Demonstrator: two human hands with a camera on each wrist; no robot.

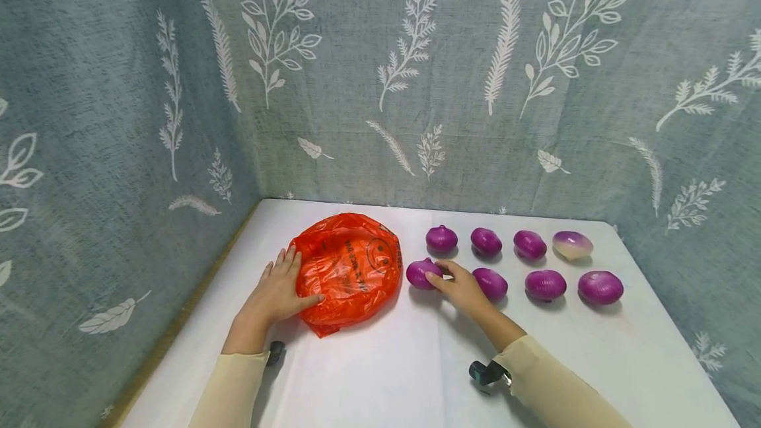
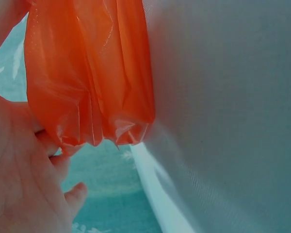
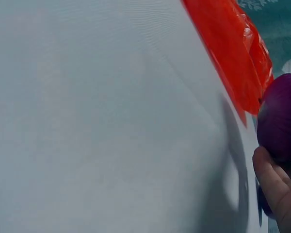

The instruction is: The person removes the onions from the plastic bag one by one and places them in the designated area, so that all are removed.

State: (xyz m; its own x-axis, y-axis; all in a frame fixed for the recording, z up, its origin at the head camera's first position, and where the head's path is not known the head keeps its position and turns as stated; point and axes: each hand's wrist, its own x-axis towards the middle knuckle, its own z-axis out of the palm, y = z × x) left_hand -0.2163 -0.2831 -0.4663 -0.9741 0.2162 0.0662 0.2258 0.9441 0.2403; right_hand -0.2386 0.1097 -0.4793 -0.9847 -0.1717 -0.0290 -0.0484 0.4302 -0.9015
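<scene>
An orange-red plastic bag (image 1: 351, 269) with a printed smiley face lies on the white table, its rim spread in a rough circle. My left hand (image 1: 275, 294) rests at the bag's left edge, fingers and thumb spread; the left wrist view has the bag's folds (image 2: 92, 73) lying between thumb and fingers. With thumb and fingers, my right hand (image 1: 466, 290) holds a purple onion (image 1: 421, 275) by its right side, just right of the bag. That same onion (image 3: 281, 116) appears at the right wrist view's edge; whether it touches the table I cannot tell.
More purple onions stand in two rows to the right, among them a back-row onion (image 1: 442, 240), a front-row onion (image 1: 545, 285) and a paler, partly white one (image 1: 573, 245). A patterned grey-green cloth (image 1: 357, 117) hangs behind and beside the table (image 1: 380, 382).
</scene>
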